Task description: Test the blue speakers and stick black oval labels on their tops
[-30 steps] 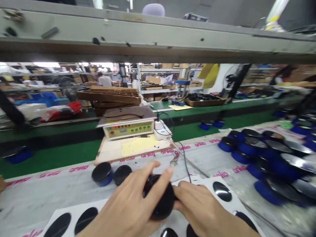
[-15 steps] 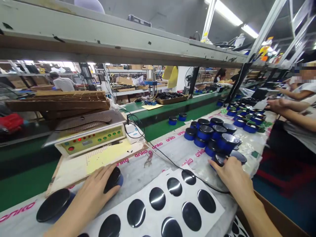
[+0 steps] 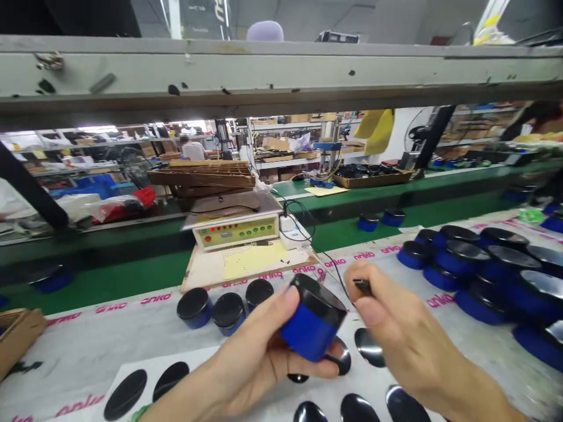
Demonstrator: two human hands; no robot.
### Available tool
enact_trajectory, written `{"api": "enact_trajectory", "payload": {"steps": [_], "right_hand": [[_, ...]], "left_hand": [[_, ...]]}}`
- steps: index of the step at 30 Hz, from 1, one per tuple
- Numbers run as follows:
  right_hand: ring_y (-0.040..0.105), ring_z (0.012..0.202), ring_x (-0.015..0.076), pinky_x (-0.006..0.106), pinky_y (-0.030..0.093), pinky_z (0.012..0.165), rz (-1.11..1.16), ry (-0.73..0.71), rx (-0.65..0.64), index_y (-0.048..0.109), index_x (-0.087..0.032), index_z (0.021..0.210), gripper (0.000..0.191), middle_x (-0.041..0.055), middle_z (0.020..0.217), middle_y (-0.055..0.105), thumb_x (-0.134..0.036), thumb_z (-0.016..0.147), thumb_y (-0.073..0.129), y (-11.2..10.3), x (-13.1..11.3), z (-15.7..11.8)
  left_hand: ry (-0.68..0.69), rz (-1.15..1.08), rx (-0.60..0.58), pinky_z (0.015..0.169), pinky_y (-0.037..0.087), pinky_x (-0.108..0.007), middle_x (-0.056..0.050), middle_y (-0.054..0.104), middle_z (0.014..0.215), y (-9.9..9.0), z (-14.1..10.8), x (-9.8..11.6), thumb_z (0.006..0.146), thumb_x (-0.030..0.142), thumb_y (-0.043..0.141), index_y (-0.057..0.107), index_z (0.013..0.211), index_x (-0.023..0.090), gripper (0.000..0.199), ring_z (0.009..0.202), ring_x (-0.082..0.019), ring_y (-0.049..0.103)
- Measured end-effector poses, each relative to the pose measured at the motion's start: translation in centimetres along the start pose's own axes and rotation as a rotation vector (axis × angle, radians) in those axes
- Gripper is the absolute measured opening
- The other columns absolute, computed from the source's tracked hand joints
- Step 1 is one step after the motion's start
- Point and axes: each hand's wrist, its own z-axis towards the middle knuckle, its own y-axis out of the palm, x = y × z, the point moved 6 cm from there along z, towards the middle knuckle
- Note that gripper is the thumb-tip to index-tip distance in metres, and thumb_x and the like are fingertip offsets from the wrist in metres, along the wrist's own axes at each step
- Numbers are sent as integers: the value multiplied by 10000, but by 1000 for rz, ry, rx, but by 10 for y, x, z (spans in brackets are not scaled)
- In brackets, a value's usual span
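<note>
Grips blue-and-black cylinder, tilted, in left hand; pinches small dark piece in right hand, nearby.

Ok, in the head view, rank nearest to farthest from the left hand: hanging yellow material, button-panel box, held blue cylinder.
1. Held blue cylinder: in the left hand.
2. Button-panel box: beyond the hand.
3. Hanging yellow material: background, right side.

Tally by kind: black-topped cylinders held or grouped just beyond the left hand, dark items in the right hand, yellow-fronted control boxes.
Black-topped cylinders: 4 (1 in the left hand, 3 grouped beyond it)
Small dark item in the right hand: 1
Control box: 1
Total: 6
</note>
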Motion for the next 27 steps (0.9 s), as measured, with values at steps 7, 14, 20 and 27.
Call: {"api": "enact_trajectory", "payload": {"steps": [7, 14, 20, 27], "right_hand": [[640, 850, 161, 254, 517, 715, -164, -283, 8, 511, -202, 1123, 190, 43, 923, 658, -163, 976, 396, 12, -24, -7], [577, 625, 164, 284, 439, 517, -230, -303, 50, 557, -141, 1030, 156, 39, 724, 592, -101, 946, 432, 20, -26, -9], [602, 569, 181, 282, 420, 456, -434, -270, 73, 586, -138, 945, 185, 58, 681, 609, -79, 908, 415, 26, -33, -14], [606, 657, 142, 223, 507, 561, 104, -71, 48, 532, -201, 1085, 235, 24, 775, 595, -85, 942, 386, 49, -1, -17]], "left_hand": [[47, -288, 2, 615, 602, -235, -152, 708, 911, -18, -15, 11, 935, 441, 466, 671, 1035, 46, 456, 856, -222, 710], [98, -192, 70, 522, 588, -224, -118, 688, 955, -24, -12, 14, 960, 468, 405, 544, 1222, 154, 432, 813, -214, 709], [336, 299, 259, 594, 552, -217, -30, 643, 939, -24, -24, 23, 722, 494, 764, 493, 1196, 231, 606, 703, -145, 664], [715, 1393, 403, 929, 528, -407, -88, 522, 1207, -14, -40, 45, 740, 436, 761, 392, 1365, 312, 736, 1099, -265, 580]]}}
